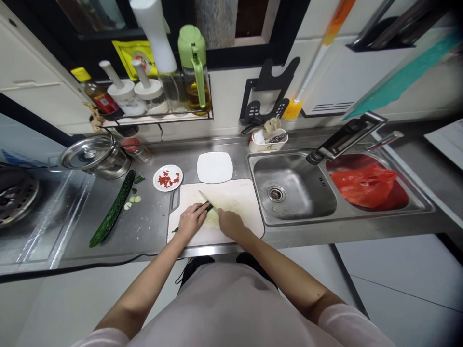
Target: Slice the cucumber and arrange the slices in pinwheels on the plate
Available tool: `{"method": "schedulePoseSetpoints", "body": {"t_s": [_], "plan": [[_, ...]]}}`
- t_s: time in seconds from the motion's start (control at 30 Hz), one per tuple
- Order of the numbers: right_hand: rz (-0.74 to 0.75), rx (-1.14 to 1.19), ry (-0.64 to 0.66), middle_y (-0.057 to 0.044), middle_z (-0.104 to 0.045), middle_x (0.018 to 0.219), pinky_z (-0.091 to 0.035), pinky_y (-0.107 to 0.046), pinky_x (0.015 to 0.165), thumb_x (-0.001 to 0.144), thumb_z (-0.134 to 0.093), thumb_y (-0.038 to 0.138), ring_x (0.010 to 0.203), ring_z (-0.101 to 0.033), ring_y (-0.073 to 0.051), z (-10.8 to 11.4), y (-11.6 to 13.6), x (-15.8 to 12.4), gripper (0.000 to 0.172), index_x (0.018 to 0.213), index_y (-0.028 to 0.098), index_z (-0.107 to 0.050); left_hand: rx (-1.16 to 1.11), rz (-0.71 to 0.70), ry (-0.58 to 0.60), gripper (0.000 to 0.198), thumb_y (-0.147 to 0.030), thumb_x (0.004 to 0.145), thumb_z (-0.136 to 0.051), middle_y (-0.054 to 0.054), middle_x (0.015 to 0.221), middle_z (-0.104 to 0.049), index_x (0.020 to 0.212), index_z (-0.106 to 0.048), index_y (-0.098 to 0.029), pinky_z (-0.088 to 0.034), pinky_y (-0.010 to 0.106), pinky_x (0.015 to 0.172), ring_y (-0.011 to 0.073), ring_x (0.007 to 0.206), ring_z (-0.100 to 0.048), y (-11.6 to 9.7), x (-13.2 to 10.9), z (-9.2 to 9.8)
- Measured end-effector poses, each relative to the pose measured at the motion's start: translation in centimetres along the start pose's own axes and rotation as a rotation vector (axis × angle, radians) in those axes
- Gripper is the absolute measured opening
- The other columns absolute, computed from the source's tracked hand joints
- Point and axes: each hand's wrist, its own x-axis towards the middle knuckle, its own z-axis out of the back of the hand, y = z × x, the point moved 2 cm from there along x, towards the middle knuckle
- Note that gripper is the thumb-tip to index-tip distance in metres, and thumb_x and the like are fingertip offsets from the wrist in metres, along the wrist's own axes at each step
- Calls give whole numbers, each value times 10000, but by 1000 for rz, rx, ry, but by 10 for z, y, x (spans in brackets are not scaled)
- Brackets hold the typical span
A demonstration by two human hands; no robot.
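Observation:
On the white cutting board [238, 195], my right hand [230, 224] is closed around the handle of a knife [207, 198]. Its blade points away and to the left, against a dark green cucumber piece [209, 206]. My left hand [192, 221] presses that piece down from the left, fingers bent over it and hiding most of it. A bit of green peel [175, 230] lies by my left wrist. Beyond the board sits a white square plate [214, 167], and left of that a round plate [156, 179] with chopped red pieces.
A whole cucumber [113, 212] and several pale slices [134, 199] lie on the steel counter at left, near a lidded pot [108, 161]. To the right is a sink [296, 193] with a faucet [343, 137] and a red bag [365, 185]. A condiment rack [173, 117] hangs above.

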Motion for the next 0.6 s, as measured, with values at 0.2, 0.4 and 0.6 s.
{"method": "schedulePoseSetpoints", "body": {"t_s": [0.2, 0.4, 0.6], "plan": [[-25, -43, 65, -187, -679, 966, -499, -333, 769, 928, -351, 99, 922, -674, -245, 0, -6, -22, 335, 1198, 93, -549, -4, 15, -2, 332, -342, 958, -480, 39, 1108, -666, 1249, -630, -287, -488, 286, 826, 166, 957, -607, -1, 0, 0], [-22, -36, 50, -164, -684, 971, -487, -322, 803, 925, -360, 92, 952, -666, -232, 4, -3, -14, 331, 1197, 115, -548, -1, 6, -6, 329, -330, 956, -484, 43, 1106, -663, 1246, -633, -284, -490, 291, 832, 168, 955, -603, -1, 0, -1], [-10, -16, 25, -176, -684, 956, -483, -329, 793, 908, -436, 111, 937, -659, -250, 3, 5, 3, 289, 1157, 93, -580, 1, -5, -11, 330, -321, 960, -475, 46, 1103, -662, 1246, -633, -282, -494, 294, 844, 166, 960, -602, -1, 1, 0]]}}
